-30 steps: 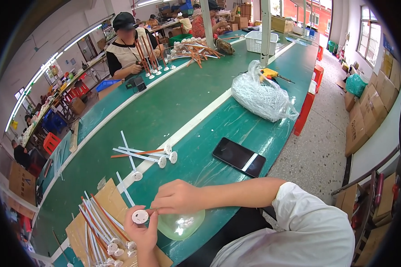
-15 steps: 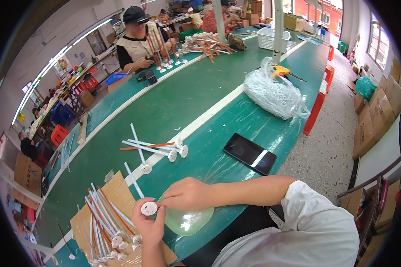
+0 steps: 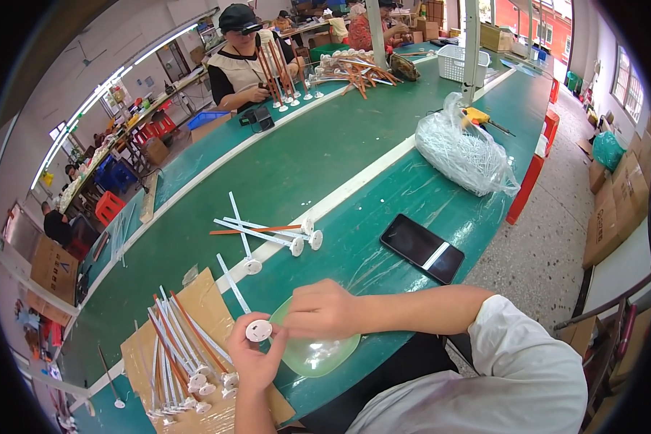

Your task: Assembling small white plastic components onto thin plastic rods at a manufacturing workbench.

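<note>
My left hand (image 3: 255,362) is closed around a pale strip (image 3: 233,283) with a round white base (image 3: 259,330). The base's flat face, with a small dark slot, is turned up, and the strip points away to the far left. Close beside the base is my right hand (image 3: 322,309), its fingers pinched together; what is between them is hidden. Beneath the right hand lies a shallow translucent green dish (image 3: 318,360). To the left, several white and brown strips with round bases (image 3: 184,354) lie bundled on a cardboard sheet (image 3: 211,293).
More based strips (image 3: 267,231) lie crossed on the green table (image 3: 340,155). A black phone (image 3: 422,248) is to the right, behind it a clear plastic bag (image 3: 463,152) and a yellow tool (image 3: 477,116). Across the table a co-worker (image 3: 242,65) sits behind upright brown strips (image 3: 276,72).
The whole view has shifted, so the scene sits slightly farther right. My hands keep nearly the same pose, with the base still in the left and the right hand's fingers beside it.
</note>
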Demonstrator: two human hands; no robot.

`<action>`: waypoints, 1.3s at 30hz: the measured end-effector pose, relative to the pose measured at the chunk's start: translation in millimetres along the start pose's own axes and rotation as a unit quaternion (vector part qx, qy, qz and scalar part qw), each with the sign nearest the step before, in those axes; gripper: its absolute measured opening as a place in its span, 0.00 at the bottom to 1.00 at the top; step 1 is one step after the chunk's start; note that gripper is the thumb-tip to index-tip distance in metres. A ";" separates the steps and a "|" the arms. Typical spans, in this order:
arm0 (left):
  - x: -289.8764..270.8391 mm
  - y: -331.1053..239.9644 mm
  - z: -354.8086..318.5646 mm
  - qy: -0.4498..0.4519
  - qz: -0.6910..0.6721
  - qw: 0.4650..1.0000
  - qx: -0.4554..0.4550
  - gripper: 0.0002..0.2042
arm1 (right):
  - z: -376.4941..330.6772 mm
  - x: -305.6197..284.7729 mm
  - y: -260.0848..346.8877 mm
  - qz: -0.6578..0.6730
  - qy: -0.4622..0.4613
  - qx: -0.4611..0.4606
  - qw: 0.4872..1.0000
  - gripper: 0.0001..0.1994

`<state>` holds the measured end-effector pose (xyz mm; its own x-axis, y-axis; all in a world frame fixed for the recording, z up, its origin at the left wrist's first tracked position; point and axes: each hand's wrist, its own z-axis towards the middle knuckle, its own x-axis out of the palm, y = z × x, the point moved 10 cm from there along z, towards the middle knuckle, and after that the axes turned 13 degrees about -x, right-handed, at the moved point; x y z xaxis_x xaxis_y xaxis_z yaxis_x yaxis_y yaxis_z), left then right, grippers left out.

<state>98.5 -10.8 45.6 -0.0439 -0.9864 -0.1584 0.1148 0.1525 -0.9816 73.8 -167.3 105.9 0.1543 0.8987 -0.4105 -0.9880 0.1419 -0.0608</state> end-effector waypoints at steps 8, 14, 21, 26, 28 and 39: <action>2.3 6.8 -0.7 -0.013 -0.008 1.000 -0.027 0.16 | 0.6 11.7 8.2 -0.029 0.057 -0.033 0.997 0.12; 2.1 10.3 -0.5 -0.014 0.008 1.000 -0.026 0.15 | 0.2 15.1 7.8 -0.030 0.073 -0.029 0.996 0.10; -3.0 10.4 -1.4 -0.038 0.017 0.999 -0.032 0.13 | -6.8 20.0 5.6 -0.057 0.072 -0.025 0.995 0.11; -1.2 2.4 -2.4 -0.056 0.053 0.997 -0.004 0.11 | -5.3 22.6 6.7 -0.062 0.089 -0.020 0.994 0.10; -2.9 4.7 -1.6 -0.059 0.051 0.997 -0.004 0.11 | -5.2 24.1 6.4 -0.050 0.090 -0.021 0.994 0.10; -7.9 -12.8 -7.0 -0.091 0.124 0.986 0.063 0.14 | -16.7 34.6 -22.1 0.142 0.093 0.140 0.975 0.04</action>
<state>90.4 -4.6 58.7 0.1790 -0.9161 -0.3589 0.2230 0.3930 -0.8921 100.9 -146.3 77.9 -0.1555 0.8309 -0.5342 -0.9469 0.0287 0.3202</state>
